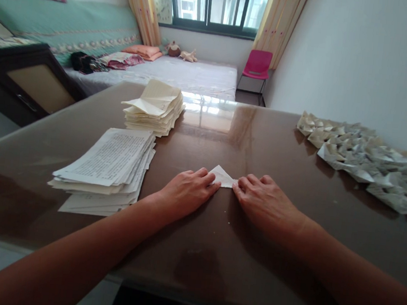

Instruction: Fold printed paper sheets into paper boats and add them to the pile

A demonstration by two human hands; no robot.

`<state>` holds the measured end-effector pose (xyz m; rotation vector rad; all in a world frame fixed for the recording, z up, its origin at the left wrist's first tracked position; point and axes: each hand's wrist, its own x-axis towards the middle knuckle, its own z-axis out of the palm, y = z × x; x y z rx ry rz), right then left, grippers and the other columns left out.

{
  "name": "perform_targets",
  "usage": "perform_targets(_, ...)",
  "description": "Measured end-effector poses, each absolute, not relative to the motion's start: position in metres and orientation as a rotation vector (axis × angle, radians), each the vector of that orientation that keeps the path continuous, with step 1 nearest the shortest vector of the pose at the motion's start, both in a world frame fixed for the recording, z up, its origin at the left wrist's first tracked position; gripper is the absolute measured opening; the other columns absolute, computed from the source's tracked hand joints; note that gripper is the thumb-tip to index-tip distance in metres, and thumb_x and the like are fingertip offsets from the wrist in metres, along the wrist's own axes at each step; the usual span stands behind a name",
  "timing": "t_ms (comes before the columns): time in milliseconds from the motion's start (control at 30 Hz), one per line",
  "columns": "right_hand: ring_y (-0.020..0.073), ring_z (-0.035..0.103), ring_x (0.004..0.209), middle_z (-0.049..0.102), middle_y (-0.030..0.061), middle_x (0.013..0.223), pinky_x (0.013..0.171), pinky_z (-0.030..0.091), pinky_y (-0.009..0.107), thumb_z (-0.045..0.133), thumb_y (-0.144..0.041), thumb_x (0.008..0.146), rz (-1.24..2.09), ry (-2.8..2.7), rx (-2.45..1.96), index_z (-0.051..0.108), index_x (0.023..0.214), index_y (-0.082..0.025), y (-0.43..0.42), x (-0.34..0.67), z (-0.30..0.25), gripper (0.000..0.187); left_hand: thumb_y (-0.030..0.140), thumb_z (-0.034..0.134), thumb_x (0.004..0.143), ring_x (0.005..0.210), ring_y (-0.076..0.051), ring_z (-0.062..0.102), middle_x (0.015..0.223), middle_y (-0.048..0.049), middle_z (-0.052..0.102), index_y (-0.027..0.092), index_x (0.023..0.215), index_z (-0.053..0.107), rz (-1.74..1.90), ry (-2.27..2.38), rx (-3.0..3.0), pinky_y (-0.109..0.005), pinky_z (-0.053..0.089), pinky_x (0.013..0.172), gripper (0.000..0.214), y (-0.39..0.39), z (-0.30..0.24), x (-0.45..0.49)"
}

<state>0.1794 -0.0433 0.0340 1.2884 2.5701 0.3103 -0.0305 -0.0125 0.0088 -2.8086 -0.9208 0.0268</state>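
A small white sheet of paper (223, 178), folded to a peak at the top, lies on the brown table (193, 248) between my two hands. My left hand (190, 190) pinches its left end with curled fingers. At the right end, the thumb and bent fingers of my right hand (262, 197) press on the lower edge. Only the middle of the folded paper shows; both ends are hidden under my fingers.
Left on the table are a stack of printed sheets (104, 156) and, behind it, a stack of yellowish paper (153, 111). Rows of folded paper pieces (363, 150) lie along the right side. Beyond stand a bed (204, 77) and a pink chair (257, 65).
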Motion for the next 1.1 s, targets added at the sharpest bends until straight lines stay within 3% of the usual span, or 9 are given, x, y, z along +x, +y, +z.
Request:
perform_targets(167,0.0256,0.056,0.092,0.065,0.0145,0.099,0.07,0.033,0.036,0.048,-0.014,0.09,0.256,2.497,1.34,0.065,0.104,-0.012,-0.044,0.182,0.041,0.022,0.018,0.046,0.093,0.09,-0.02,0.056,0.101,-0.0067,0.061,0.018,0.113,0.06,0.118,-0.972,-2.777,-0.029,0.043,0.064,0.025,-0.015,0.018,-0.033)
perform_targets(367,0.026,0.053,0.096,0.065,0.0142,0.099,0.072,0.032,0.036,0.049,-0.015,0.091,0.298,2.568,1.363,0.065,0.103,-0.012,-0.046,0.176,0.036,0.02,0.015,0.048,0.091,0.092,-0.024,0.056,0.093,-0.01,0.062,0.012,0.097,0.064,0.153,-0.956,-2.731,-0.033,0.043,0.069,0.017,-0.019,0.017,-0.03)
perform_targets(567,0.0246,0.052,0.101,0.062,0.0122,0.11,0.075,0.034,0.036,0.045,-0.017,0.093,0.296,2.727,1.246,0.056,0.121,-0.013,-0.046,0.166,0.025,0.03,0.017,0.04,0.095,0.089,-0.022,0.057,0.099,-0.0086,0.061,0.015,0.113,0.058,0.072,-0.961,-2.742,-0.033,0.044,0.066,0.026,-0.021,0.014,-0.026)
perform_targets(1100,0.0233,0.059,0.091,0.065,0.0132,0.098,0.067,0.039,0.031,0.048,-0.013,0.089,0.19,2.51,1.412,0.068,0.091,-0.016,-0.04,0.18,0.041,0.021,0.01,0.049,0.086,0.081,-0.023,0.06,0.086,-0.0098,0.063,0.014,0.089,0.066,0.148,-1.17,-2.687,-0.031,0.043,0.062,0.017,-0.02,0.022,-0.03)
